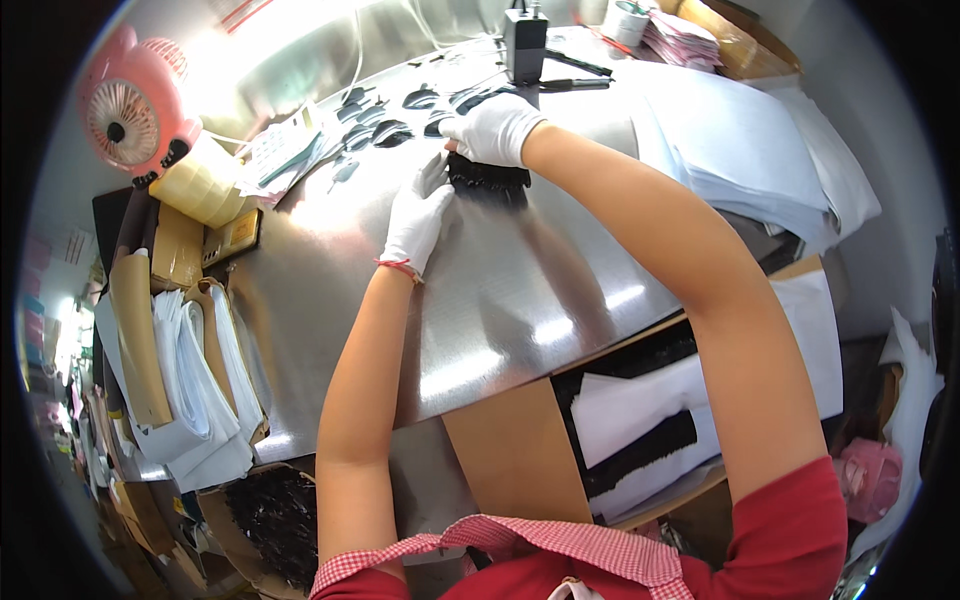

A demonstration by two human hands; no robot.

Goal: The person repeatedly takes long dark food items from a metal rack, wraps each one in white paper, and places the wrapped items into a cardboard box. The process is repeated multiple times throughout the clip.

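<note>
My left hand (pixel 418 214), in a white glove with a red cord at the wrist, lies on the shiny metal tabletop (pixel 337 277). Its fingers are extended and the thumb stands apart, beside the left end of a black fringed strip (pixel 491 178). Above that strip is my right hand (pixel 495 131), also in a white glove, with bare fingertips showing and fingers bent. Whether something is pinched there is hidden. Several dark, curved, glossy pieces (pixel 392 133) lie on the table just beyond both hands.
A pink fan (pixel 124 120) and a calculator (pixel 285 146) stand at the left, near a phone (pixel 231 238) and folded white sheets (pixel 195 367). Behind are a black box-shaped device (pixel 525 46) and pens (pixel 576 84). White paper sheets (pixel 742 150) are stacked right; an open carton (pixel 517 450) sits below the front edge.
</note>
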